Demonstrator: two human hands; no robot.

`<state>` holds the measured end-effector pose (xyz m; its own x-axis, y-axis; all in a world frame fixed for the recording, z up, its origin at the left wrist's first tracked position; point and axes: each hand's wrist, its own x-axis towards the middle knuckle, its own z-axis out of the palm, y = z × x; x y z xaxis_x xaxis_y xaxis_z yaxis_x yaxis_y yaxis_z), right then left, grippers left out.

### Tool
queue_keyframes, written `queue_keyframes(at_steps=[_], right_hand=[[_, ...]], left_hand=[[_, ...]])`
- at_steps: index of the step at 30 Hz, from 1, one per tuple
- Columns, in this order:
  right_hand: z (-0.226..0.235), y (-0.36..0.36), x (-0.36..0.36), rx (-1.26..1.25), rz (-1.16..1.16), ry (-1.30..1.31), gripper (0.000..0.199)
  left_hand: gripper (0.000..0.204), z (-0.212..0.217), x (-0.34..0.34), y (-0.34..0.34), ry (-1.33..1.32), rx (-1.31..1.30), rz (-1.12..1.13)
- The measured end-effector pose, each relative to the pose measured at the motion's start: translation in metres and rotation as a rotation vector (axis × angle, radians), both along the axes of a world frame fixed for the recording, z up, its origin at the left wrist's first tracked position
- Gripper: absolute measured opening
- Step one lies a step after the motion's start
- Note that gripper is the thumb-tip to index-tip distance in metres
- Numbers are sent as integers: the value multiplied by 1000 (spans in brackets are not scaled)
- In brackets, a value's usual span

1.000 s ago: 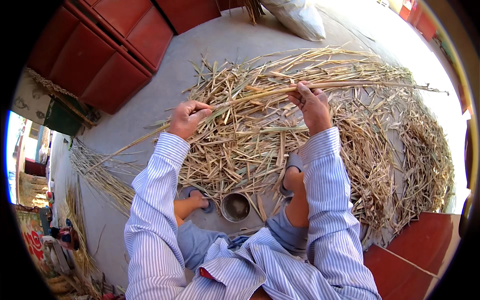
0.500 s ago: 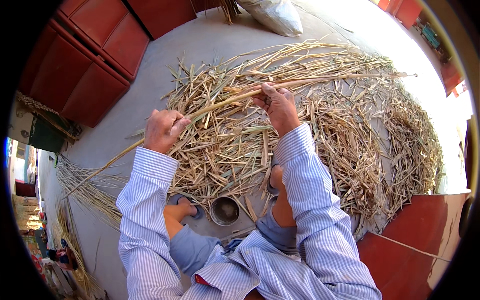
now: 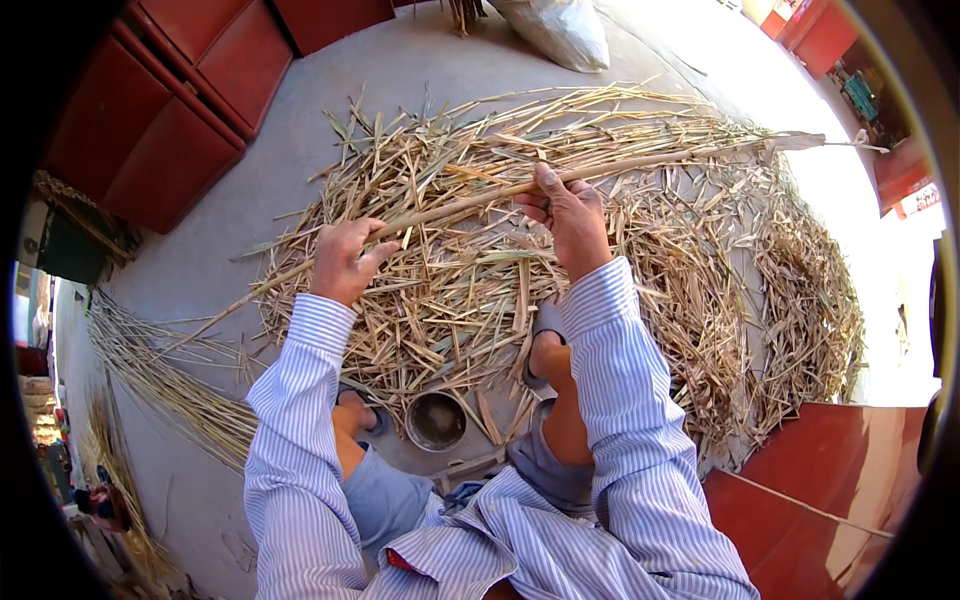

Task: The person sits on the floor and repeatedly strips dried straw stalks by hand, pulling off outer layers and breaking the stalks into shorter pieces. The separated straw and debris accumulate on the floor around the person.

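We took as our landmark the broad pile of dry, straw-coloured stalks and husks (image 3: 440,330). On its near side, our blue-and-white striped sleeves (image 3: 310,400) reached out toward it. A round, dull metal bowl (image 3: 412,425) sat just off the pile's near edge, between our two grey sandals (image 3: 545,325). At the pile's near right, a flat, dark red surface (image 3: 770,520) limited our room on that side.

Over the pile we held one long, thin, tan plant stalk (image 3: 456,206) slantwise. Our left hand (image 3: 343,262) curled its fingers round it above the pile's left part, the thumb standing apart; how firmly, we could not tell. Our right hand (image 3: 568,210) pinched it between thumb and forefinger above the pile's middle. The stalk's ends overshot the pile's left and right edges, the left one overlapping a loose sheaf of slender yellowish stems (image 3: 170,375).

Beyond the pile's far edge, a strip of grey floor (image 3: 310,125) ran toward dark red panelled furniture (image 3: 140,120) at far left and a bulging white sack (image 3: 560,35).
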<state>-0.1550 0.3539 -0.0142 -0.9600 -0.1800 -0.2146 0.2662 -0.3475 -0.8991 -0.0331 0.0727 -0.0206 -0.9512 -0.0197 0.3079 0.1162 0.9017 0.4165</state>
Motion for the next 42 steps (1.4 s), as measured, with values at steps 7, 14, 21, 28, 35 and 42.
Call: queue_keyframes(at_steps=[7,14,21,28,35,42], right_hand=[[4,-27,16,102,81,77,34],[6,-28,18,109,58,49,34],[5,-26,14,86,-13,43,33],[-3,3,2,141,-62,66,30],[-3,-2,-4,174,-75,69,36],[4,-5,-6,220,-151,22,44]], left_hand=[[23,-30,-10,27,185,221,9],[17,-15,-13,31,137,623,60],[21,0,-13,-11,258,1111,324],[26,21,-6,-78,364,742,378],[44,-7,-2,-38,56,38,-11],[27,-27,-8,-21,118,264,-93]])
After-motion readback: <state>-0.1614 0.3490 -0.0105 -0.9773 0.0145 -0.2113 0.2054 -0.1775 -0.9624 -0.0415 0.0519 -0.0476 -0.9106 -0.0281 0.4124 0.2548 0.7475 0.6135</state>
